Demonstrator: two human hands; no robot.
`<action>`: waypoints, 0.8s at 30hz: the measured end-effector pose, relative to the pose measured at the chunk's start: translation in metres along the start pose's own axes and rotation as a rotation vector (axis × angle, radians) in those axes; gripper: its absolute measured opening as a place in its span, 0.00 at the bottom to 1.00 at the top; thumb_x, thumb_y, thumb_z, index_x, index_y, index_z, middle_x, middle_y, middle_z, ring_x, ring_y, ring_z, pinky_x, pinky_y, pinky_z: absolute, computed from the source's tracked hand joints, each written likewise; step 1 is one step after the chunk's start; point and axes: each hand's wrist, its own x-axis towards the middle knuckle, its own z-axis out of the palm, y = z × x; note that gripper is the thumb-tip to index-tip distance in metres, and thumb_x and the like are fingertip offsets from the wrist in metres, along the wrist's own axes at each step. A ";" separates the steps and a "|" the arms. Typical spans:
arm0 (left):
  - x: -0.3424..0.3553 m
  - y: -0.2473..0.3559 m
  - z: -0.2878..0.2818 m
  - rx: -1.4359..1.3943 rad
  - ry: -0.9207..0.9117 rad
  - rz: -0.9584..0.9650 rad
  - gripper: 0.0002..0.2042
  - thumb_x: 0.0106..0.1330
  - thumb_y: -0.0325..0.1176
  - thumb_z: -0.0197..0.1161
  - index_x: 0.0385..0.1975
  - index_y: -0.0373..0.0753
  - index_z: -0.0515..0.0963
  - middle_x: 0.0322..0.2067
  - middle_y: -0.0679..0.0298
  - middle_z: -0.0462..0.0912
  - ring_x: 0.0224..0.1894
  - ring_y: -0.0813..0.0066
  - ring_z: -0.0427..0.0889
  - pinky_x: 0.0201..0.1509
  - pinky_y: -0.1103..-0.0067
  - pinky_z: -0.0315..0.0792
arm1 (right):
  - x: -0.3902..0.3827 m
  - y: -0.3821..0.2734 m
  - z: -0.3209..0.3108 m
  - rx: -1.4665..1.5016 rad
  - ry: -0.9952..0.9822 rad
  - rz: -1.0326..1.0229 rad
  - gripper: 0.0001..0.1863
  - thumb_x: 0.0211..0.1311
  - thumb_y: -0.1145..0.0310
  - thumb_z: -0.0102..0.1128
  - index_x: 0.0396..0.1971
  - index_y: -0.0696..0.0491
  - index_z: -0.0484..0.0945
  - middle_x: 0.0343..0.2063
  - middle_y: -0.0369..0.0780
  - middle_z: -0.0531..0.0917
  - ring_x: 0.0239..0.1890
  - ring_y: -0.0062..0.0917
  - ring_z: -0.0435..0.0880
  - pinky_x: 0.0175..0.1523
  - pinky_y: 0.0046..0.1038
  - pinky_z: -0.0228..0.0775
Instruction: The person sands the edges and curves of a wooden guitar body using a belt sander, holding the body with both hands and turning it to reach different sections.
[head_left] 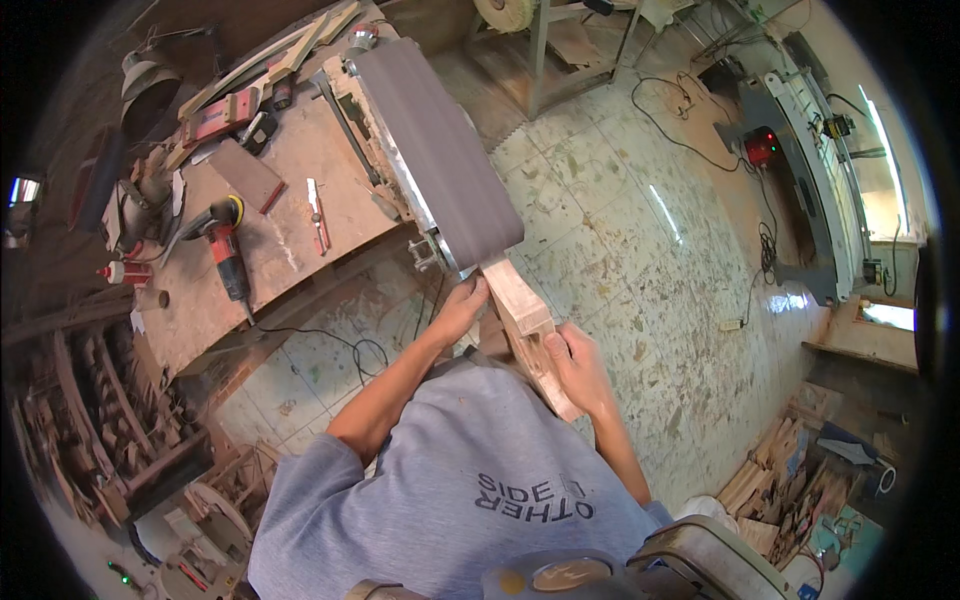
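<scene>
A shaped piece of pale wood (517, 305) slants from the end of a belt sander (436, 150) down toward my shirt front. Its far end meets the rounded front of the wide grey belt; whether it presses on the belt I cannot tell. My left hand (462, 309) closes on the wood's left edge near that end, right by the sander's roller, some fingers hidden. Lower down, my right hand (580, 368) grips the right side of the same piece, thumb on top. The wood has a stepped, notched part between my hands.
On the workbench (275, 235) at left lie an angle grinder (226, 255), a utility knife (318, 215), a brown sanding block (247, 175) and wood strips. A cable crosses the tiled floor (640, 250). Wood scraps (770, 480) are heaped at lower right; a rack of wooden parts (95, 410) stands lower left.
</scene>
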 end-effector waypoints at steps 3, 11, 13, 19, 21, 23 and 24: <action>-0.001 -0.002 0.000 0.016 -0.054 -0.011 0.37 0.79 0.62 0.42 0.60 0.26 0.75 0.58 0.54 0.79 0.62 0.66 0.73 0.70 0.71 0.62 | -0.006 -0.007 -0.007 0.006 -0.006 0.007 0.25 0.75 0.52 0.52 0.41 0.64 0.82 0.34 0.51 0.81 0.39 0.45 0.81 0.45 0.38 0.71; -0.005 0.019 0.007 0.023 -0.053 0.057 0.35 0.79 0.62 0.42 0.55 0.30 0.79 0.49 0.63 0.83 0.51 0.77 0.76 0.59 0.75 0.69 | -0.016 -0.016 -0.012 -0.001 0.014 0.020 0.25 0.75 0.52 0.53 0.43 0.63 0.81 0.35 0.50 0.81 0.38 0.44 0.82 0.44 0.37 0.71; -0.006 0.032 0.006 0.052 -0.079 0.014 0.36 0.79 0.62 0.42 0.55 0.30 0.79 0.49 0.64 0.83 0.49 0.79 0.75 0.58 0.76 0.70 | -0.017 -0.018 -0.013 0.006 0.023 0.020 0.25 0.75 0.51 0.53 0.43 0.63 0.81 0.36 0.50 0.81 0.39 0.44 0.82 0.45 0.37 0.71; -0.005 0.028 0.003 0.065 -0.076 -0.046 0.36 0.79 0.63 0.41 0.58 0.29 0.77 0.50 0.63 0.82 0.50 0.80 0.74 0.58 0.77 0.69 | -0.017 -0.015 -0.009 -0.024 0.014 0.018 0.28 0.76 0.47 0.50 0.42 0.62 0.81 0.36 0.51 0.81 0.40 0.45 0.82 0.45 0.37 0.71; -0.005 0.027 0.002 0.066 -0.072 -0.051 0.36 0.79 0.62 0.41 0.60 0.29 0.75 0.52 0.61 0.81 0.52 0.78 0.73 0.59 0.75 0.69 | -0.016 -0.011 -0.002 -0.013 0.063 -0.024 0.31 0.77 0.43 0.48 0.35 0.63 0.75 0.30 0.50 0.75 0.33 0.40 0.76 0.41 0.36 0.68; -0.003 0.017 0.003 0.047 -0.035 0.032 0.35 0.80 0.60 0.42 0.61 0.29 0.74 0.54 0.60 0.80 0.53 0.76 0.73 0.61 0.74 0.68 | -0.013 -0.008 0.002 -0.021 0.060 -0.007 0.32 0.76 0.42 0.48 0.35 0.63 0.74 0.29 0.50 0.75 0.33 0.40 0.75 0.41 0.37 0.68; -0.002 0.013 0.001 0.039 -0.044 0.020 0.36 0.80 0.60 0.42 0.63 0.27 0.72 0.56 0.57 0.79 0.57 0.72 0.72 0.65 0.73 0.66 | -0.011 -0.006 0.003 -0.033 0.034 0.034 0.31 0.76 0.44 0.49 0.38 0.63 0.77 0.31 0.51 0.78 0.36 0.43 0.78 0.43 0.37 0.69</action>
